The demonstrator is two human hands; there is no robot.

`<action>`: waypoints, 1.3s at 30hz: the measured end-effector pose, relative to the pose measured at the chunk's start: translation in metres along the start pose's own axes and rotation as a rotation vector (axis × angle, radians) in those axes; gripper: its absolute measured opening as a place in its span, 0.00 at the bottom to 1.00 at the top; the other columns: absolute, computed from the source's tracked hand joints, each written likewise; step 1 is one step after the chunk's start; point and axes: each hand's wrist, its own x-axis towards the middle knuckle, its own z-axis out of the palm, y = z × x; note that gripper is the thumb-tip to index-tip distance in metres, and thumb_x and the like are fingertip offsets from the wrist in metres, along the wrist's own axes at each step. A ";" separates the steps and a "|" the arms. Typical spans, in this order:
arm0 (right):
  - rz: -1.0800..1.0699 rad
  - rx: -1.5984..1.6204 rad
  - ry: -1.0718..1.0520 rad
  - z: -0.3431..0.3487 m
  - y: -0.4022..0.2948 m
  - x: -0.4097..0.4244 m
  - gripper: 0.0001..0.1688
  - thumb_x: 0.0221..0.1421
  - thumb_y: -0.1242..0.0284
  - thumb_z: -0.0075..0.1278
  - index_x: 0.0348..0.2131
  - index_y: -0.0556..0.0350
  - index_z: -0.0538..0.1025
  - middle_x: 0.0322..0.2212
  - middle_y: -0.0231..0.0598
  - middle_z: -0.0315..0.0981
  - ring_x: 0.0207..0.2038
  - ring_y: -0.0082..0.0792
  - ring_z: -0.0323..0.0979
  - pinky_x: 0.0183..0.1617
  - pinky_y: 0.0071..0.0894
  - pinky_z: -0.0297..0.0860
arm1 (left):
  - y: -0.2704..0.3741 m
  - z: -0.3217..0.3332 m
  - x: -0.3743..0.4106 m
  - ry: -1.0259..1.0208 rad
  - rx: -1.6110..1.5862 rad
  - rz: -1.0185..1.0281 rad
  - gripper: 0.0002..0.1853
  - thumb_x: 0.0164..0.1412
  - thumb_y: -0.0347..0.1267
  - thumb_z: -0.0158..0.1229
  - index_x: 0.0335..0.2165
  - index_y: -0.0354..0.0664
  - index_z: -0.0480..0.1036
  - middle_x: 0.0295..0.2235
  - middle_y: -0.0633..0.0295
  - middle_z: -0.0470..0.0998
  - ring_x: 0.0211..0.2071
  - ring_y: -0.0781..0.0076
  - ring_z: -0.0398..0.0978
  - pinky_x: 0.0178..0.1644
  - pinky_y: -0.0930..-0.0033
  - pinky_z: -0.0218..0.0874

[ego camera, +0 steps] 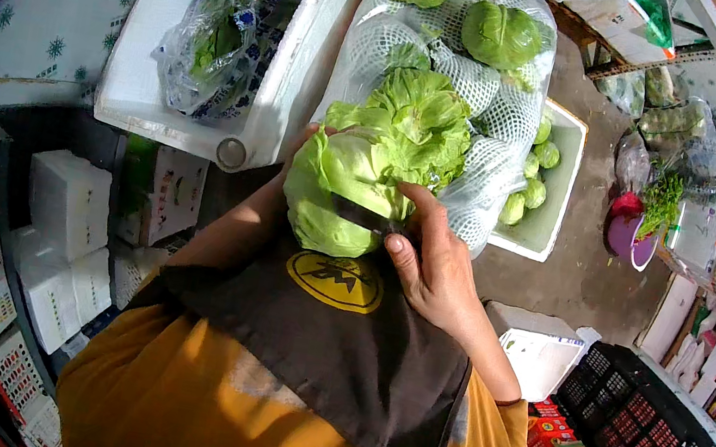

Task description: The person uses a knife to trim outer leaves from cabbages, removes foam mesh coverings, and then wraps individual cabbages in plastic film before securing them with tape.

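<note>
A pale green head of iceberg lettuce (337,178) is held close to the front of a dark apron (311,342). My left hand (307,138) grips it from the left and is mostly hidden behind it. In my right hand (433,256) is a dark-bladed knife (359,214), its flat blade lying across the lettuce's near side. My right index finger reaches over the leaves. Just beyond, loose outer lettuce leaves (420,117) rest on a plastic bag (516,157) of lettuces in white foam netting (468,79). Two bare lettuce heads (500,35) sit farther back on it.
At left, a white foam box (195,140) contains leafy greens in printed plastic (223,55). Another foam box (560,213), at right, holds several round green heads (535,192). Farther right are a purple bucket (629,242) with greens and black plastic crates (640,437).
</note>
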 end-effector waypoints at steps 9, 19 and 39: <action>-0.040 -0.045 0.124 0.015 -0.003 0.003 0.26 0.54 0.68 0.45 0.51 0.48 0.57 0.30 0.47 0.67 0.26 0.49 0.69 0.27 0.41 0.66 | 0.007 0.024 -0.008 0.039 0.036 0.085 0.37 0.52 0.53 0.43 0.52 0.38 0.56 0.48 0.49 0.65 0.47 0.56 0.65 0.51 0.54 0.57; -0.105 -0.119 0.258 0.041 -0.005 0.012 0.25 0.51 0.72 0.48 0.50 0.40 0.65 0.23 0.38 0.63 0.21 0.41 0.67 0.22 0.36 0.66 | 0.020 0.028 -0.026 0.187 0.012 0.019 0.31 0.52 0.48 0.40 0.51 0.44 0.58 0.49 0.53 0.64 0.48 0.58 0.63 0.52 0.57 0.55; 0.165 -0.425 0.497 0.014 0.044 0.065 0.12 0.45 0.69 0.53 0.27 0.61 0.72 0.21 0.48 0.69 0.24 0.47 0.69 0.27 0.39 0.63 | 0.022 -0.012 -0.048 -0.022 0.017 -0.097 0.34 0.53 0.51 0.45 0.53 0.41 0.56 0.51 0.53 0.61 0.52 0.58 0.61 0.54 0.53 0.53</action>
